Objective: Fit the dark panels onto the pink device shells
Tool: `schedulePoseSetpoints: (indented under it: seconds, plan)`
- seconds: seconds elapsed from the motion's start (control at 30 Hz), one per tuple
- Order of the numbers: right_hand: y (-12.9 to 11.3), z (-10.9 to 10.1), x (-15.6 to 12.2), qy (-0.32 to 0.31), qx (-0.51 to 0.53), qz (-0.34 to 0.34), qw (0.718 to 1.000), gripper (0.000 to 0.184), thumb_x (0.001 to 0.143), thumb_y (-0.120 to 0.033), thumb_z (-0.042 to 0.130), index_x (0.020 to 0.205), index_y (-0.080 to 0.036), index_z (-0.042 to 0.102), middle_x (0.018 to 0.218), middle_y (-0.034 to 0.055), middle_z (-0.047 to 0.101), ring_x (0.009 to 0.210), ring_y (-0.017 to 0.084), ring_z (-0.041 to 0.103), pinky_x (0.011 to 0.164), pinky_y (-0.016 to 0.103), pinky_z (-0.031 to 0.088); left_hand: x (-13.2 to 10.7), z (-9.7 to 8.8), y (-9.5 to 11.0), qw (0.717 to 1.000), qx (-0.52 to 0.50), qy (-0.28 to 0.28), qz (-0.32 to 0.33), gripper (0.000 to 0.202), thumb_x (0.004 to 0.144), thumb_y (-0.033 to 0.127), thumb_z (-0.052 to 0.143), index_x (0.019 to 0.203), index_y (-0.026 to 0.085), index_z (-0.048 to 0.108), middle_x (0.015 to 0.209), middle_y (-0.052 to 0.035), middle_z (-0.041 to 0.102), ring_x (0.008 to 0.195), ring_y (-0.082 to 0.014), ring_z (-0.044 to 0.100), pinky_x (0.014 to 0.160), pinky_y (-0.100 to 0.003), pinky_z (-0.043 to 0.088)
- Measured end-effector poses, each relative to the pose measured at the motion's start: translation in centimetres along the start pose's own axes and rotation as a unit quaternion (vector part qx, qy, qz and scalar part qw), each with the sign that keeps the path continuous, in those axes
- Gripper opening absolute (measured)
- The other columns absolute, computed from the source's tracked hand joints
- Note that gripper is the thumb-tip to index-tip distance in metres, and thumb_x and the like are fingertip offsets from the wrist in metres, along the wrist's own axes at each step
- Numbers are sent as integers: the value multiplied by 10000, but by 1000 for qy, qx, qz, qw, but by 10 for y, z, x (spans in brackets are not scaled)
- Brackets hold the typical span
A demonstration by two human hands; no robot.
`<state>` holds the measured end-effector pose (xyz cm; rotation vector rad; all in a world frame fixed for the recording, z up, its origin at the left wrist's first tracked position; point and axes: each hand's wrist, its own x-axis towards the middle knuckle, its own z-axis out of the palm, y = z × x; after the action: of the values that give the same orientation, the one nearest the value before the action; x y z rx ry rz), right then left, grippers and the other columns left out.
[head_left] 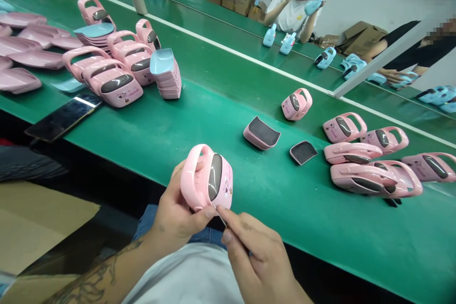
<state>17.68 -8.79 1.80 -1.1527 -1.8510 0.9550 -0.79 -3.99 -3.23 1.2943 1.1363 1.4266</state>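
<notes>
My left hand (pixel 176 213) is closed round a pink plastic casing (pixel 205 177) with a handle and a dark oval window, held upright over the near edge of the green belt (pixel 221 118). My right hand (pixel 254 251) pinches a thin sliver, possibly film or a small tool, at the casing's lower edge. A small stack of dark window pieces (pixel 261 133) and a single dark piece (pixel 303 152) lie on the belt just beyond.
Finished pink casings (pixel 370 171) lie at the right, more pink casings (pixel 114 80) and stacked trays (pixel 167 73) at the left. A phone (pixel 64 116) rests near the belt's front edge. Across a white divider, other people handle blue casings (pixel 325 57). Cardboard boxes stand behind.
</notes>
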Motion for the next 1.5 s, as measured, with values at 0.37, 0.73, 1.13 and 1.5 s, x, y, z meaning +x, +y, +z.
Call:
schedulePoseSetpoints:
  seconds: [0.37,0.73,1.13,1.5]
  plan:
    - [-2,-5,0,-16,-21,1,1000,477,994,-107,519,1430,-255,646,802,20,659,666,142,639,595,253,524,0,-3,7,998,47,2,36,706,730,380,898,1369,266,623,1471,-132,541,1383,-373,540,1157,-548,466]
    - [-5,-5,-3,-21,-40,5,999,486,998,-101,503,1440,-249,640,816,29,679,684,146,641,603,253,527,-4,-5,7,989,108,32,100,650,692,274,889,1289,236,634,1458,-125,585,1404,-367,537,1154,-538,480]
    - [-2,15,-10,30,-79,12,996,529,986,-81,435,1489,-160,579,798,39,623,673,163,636,580,260,550,-7,7,13,978,159,89,105,642,722,281,888,1308,233,632,1348,-120,656,1259,-347,655,1049,-487,576]
    - [2,33,-6,86,-63,14,994,522,997,-71,428,1492,-163,567,807,43,618,686,174,615,599,282,526,-6,17,15,985,116,124,43,566,722,271,897,1221,216,632,1371,-109,624,1317,-344,611,1114,-492,534]
